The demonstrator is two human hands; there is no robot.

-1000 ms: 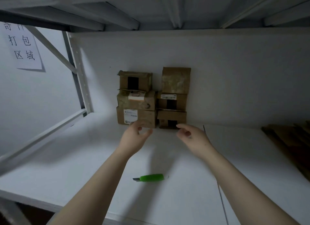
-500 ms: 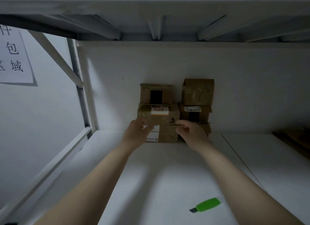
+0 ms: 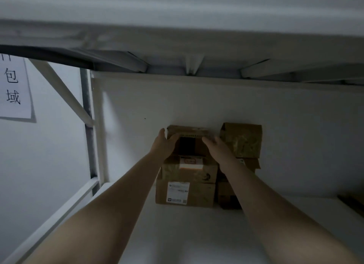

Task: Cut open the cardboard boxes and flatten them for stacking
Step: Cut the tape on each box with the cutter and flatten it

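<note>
A paper sign hangs on the wall at far left. On the white surface, against the back panel, two stacks of cardboard boxes stand just beside each other, all closed, so their contents are hidden. The left hand lies with straight fingers against the left side of the left stack's top box, and the right hand presses its right side, fingers extended, next to the right stack.
</note>
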